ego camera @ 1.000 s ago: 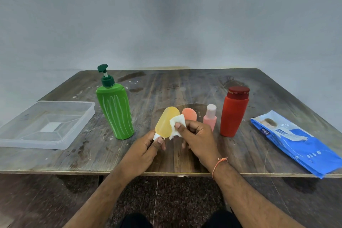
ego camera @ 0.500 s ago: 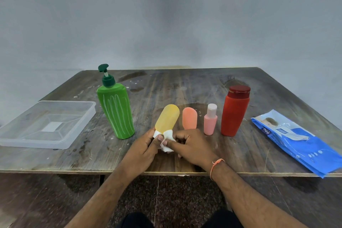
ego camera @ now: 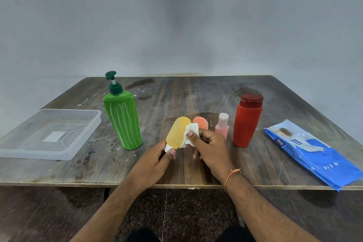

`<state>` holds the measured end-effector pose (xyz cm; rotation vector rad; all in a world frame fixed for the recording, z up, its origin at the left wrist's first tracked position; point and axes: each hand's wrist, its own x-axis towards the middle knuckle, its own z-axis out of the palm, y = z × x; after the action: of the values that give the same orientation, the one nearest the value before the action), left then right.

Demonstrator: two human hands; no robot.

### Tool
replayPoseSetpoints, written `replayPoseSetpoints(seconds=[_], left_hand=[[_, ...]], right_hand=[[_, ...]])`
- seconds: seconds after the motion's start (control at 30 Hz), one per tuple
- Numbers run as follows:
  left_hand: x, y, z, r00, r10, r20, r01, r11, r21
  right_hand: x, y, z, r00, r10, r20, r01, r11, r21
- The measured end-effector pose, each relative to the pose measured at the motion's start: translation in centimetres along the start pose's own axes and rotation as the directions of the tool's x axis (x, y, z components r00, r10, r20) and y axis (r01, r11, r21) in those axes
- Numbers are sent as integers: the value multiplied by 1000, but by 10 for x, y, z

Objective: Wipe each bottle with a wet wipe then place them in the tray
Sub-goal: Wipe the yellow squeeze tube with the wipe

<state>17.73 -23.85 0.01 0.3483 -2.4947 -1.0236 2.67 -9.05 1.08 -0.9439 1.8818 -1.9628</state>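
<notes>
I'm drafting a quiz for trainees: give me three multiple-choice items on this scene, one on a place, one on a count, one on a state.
1. Where is the tray?
A. left of the green pump bottle
B. right of the red bottle
C. on the wipes pack

2. How many bottles are in the tray?
A. two
B. none
C. one

3. What is the right hand doing?
A. resting flat
B. pressing the wipe on the yellow bottle
C. lifting the pack

A: tray at the table's left edge.
B: tray holds nothing.
B: left hand holds the bottle's cap end.
</notes>
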Motion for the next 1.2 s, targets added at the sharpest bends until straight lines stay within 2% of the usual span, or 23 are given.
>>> replayPoseSetpoints(seconds=[0.1,0.2,0.33,0.43,0.6,0.73,0.9,1.2], left_hand=[[0,-1,1,1000,-14,-17,14,999,-36],[1,-5,2,999,-26,-41,23,996,-90],[4,-6,1,996,-61,-67,53,991,-124],[7,-10,2,989,-118,-87,101,979,-178],[9,-9,1,992,-122,-43,108,965,-240],[12,-5,-1,991,-124,-48,114,979,-170],[24,-11,-3,977,-125,-173,117,992,-55],[59,-27,2,998,-36,-43,42,986,161]], right_hand=[[-1,1,0,998,2,64,2,998,-58],[-2,3,1,986,-8,167,43,978,-206],[-3,2,2,975,6,223,71,939,-337],[-5,-2,0,963,34,268,53,948,-313],[-9,3,-11,939,87,332,10,960,-279],[-15,1,-30,923,119,365,-23,966,-256],[-18,-1,-54,927,122,356,-51,978,-204],[-20,-2,-59,934,106,342,-37,979,-203]])
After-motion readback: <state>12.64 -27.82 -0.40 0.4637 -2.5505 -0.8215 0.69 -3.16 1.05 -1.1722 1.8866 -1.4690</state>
